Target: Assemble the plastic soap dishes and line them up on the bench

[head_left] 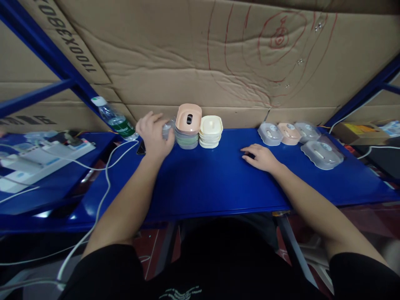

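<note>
A clear plastic piece [169, 126] sits beside the pink-topped container stack [187, 129], at the half-curled left hand [155, 135]; whether it is gripped is unclear. Cream containers [211, 132] stand stacked alongside. The right hand [261, 157], loosely spread, holds nothing, near lidded boxes [271, 134].

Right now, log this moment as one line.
left hand: by clear plastic piece, grip unclear | right hand: empty, at blue table | cream stack: beside peach-topped stack

L hand [153, 132] at clr plastic [168, 128], R hand [261, 157] over tbl [215, 183]
</note>
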### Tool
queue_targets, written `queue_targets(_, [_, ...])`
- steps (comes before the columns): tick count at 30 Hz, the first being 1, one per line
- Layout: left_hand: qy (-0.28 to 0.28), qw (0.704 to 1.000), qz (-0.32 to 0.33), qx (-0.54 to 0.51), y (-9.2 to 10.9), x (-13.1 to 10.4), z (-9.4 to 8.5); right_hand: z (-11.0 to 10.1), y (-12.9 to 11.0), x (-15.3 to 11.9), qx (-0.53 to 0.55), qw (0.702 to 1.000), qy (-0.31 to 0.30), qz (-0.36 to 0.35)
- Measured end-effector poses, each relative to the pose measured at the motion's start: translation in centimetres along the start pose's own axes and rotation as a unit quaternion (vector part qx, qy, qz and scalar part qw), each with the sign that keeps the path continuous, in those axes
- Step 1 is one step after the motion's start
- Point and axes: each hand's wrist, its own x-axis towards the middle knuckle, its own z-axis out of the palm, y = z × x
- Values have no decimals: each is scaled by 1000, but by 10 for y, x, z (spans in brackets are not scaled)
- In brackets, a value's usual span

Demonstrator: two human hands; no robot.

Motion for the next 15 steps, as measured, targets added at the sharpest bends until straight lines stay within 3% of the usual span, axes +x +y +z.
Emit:
queue_targets(3, [-21, 998, 54, 2, 24, -2, 1, 4, -12, 7, -47, 998, 6, -39])
queue_targets(7, [-44, 998, 47, -10, 36, -7, 7, 10, -38, 35, -72, 991, 33, -111])
queue_targets(12, [-27, 998, 52, 0, 29, -10, 11, 21, -59, 90, -62, 991, 109, -39])
queue_targets(15, [-28, 998, 56, 5, 28, -11, 11, 28, -59, 113, -46, 993, 112, -16])
